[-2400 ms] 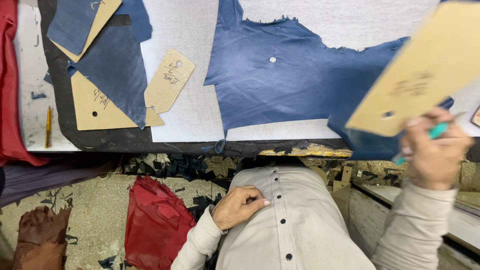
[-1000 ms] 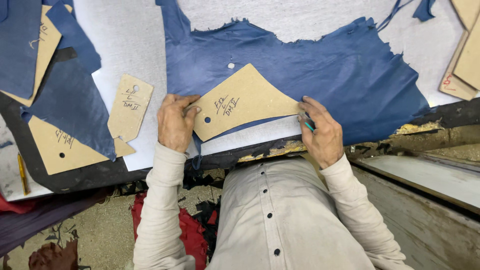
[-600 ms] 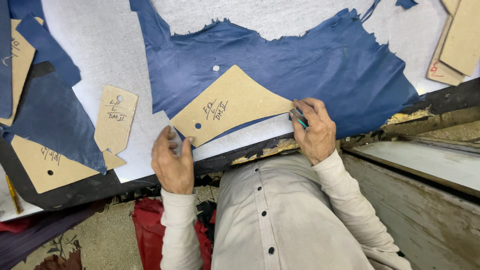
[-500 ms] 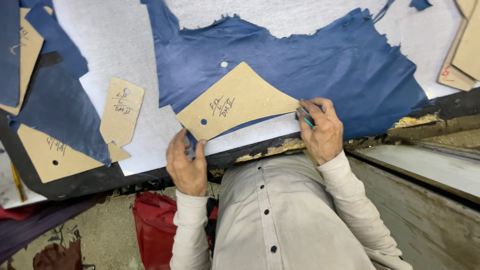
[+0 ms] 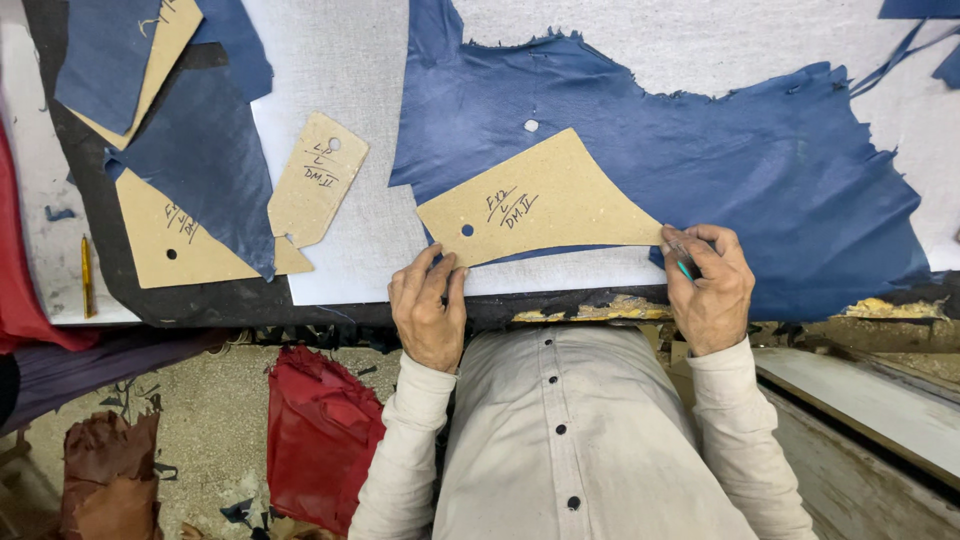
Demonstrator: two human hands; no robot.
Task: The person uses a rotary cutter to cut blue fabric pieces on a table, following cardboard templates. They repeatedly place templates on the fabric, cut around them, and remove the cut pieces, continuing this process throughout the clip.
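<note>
While the left hand [image 5: 430,318] lies flat at the near edge of the bench [image 5: 345,265], its fingers spread and its fingertips [image 5: 432,262] pressing just below the lower left corner of a tan cardboard pattern [image 5: 545,200], the right hand [image 5: 710,285] rests at the pattern's pointed right tip. That hand's grip is curled shut around a teal pen [image 5: 684,268], held against the pattern's edge. The cardboard pattern is a curved, roughly triangular piece with a small punched hole and handwriting on it; it lies flat on a large sheet of blue leather [image 5: 720,160] with ragged edges, which spreads over the grey-white bench cover and hangs slightly past the front edge on the right.

To the left, well apart from the hands, a smaller tag-shaped cardboard pattern [image 5: 318,178] lies on the bench cover. Further left, a dark blue leather offcut [image 5: 205,165] overlaps a triangular cardboard pattern [image 5: 165,235], and another blue piece [image 5: 105,50] covers a further cardboard pattern at the top left corner. A yellow pencil [image 5: 86,275] lies near the far left edge. Below the bench, a red leather piece [image 5: 320,435] and a brown leather scrap [image 5: 110,480] sit on the floor [image 5: 200,400]. The person wears a pale button-up shirt [image 5: 580,440].
</note>
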